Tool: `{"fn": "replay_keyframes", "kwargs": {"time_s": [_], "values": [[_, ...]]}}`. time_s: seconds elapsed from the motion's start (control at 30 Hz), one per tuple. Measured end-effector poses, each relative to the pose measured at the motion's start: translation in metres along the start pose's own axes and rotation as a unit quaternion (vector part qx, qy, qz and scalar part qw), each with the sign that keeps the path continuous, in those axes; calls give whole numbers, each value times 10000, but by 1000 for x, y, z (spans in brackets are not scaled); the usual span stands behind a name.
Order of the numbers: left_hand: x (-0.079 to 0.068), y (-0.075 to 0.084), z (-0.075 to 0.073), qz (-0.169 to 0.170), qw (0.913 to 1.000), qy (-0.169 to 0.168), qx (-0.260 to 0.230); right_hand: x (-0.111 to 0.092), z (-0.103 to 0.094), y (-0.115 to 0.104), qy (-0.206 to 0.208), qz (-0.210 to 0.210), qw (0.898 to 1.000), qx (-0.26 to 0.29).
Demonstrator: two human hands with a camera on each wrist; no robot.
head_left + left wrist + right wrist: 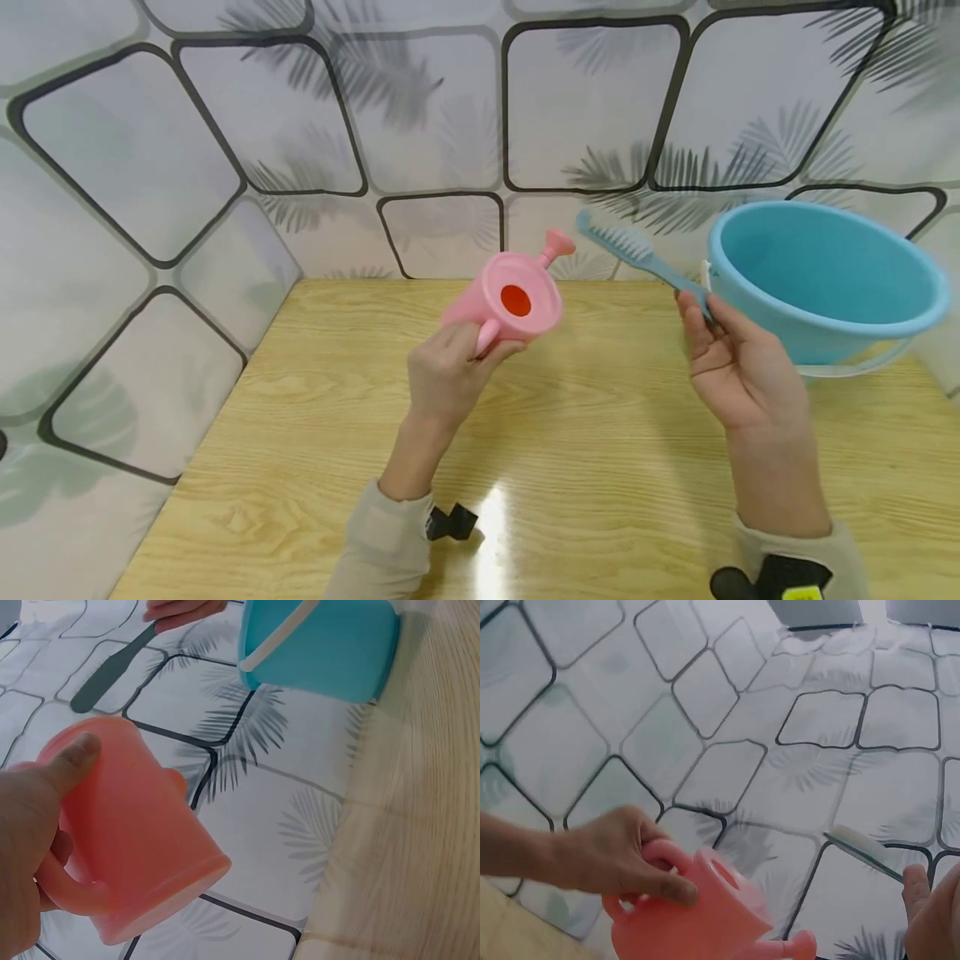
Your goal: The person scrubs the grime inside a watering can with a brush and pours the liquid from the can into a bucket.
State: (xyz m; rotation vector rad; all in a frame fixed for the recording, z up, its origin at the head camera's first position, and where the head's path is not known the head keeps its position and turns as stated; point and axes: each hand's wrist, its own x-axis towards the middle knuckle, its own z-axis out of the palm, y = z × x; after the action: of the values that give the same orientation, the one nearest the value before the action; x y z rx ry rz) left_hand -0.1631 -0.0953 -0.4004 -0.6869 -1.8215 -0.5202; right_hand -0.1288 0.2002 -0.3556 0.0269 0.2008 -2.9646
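My left hand point(447, 367) grips the handle of a pink toy watering can point(467, 307), holding it above the table. In the head view its top opening faces me and its spout points up to the right. The left wrist view shows the thumb pressed on the can's pink side point(142, 825). My right hand point(750, 375) pinches the handle end of a blue brush point(660, 268), raised with white bristles facing up. The brush head points left toward the can, apart from it. In the right wrist view the brush point(866, 855) shows partly, beside the fingers.
A light blue bucket point(780, 312) with a white handle stands at the table's right back, just behind my right hand. The wood-grain table point(337, 433) meets a patterned wall covering point(442, 108) at the back and left.
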Motion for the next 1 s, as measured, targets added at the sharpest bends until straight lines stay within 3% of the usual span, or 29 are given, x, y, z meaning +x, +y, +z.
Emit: {"fn": "replay_keyframes", "kwargs": {"time_s": [0.07,0.17,0.33,0.4,0.53,0.67,1.0], "values": [[-1,-1,0,-83,9999,65,26,1,-3,-3,179,558,9946,861],[-2,-4,-1,-161,9997,134,114,1,-4,-1,-18,1010,9876,1199],[-2,-5,-3,-267,9994,154,125,4,-7,8,-933,1510,9830,466],[-2,-6,-3,-297,9994,179,90,7,-10,12,-1120,1611,9799,355],[-2,-7,-2,-376,9990,249,66,14,-18,17,-960,1609,9803,626],[-1,-8,-4,-485,9984,297,59,21,-28,17,-763,1494,9848,455],[1,-12,-11,-587,9974,401,-123,35,-56,14,-793,1406,9797,-1192]]}}
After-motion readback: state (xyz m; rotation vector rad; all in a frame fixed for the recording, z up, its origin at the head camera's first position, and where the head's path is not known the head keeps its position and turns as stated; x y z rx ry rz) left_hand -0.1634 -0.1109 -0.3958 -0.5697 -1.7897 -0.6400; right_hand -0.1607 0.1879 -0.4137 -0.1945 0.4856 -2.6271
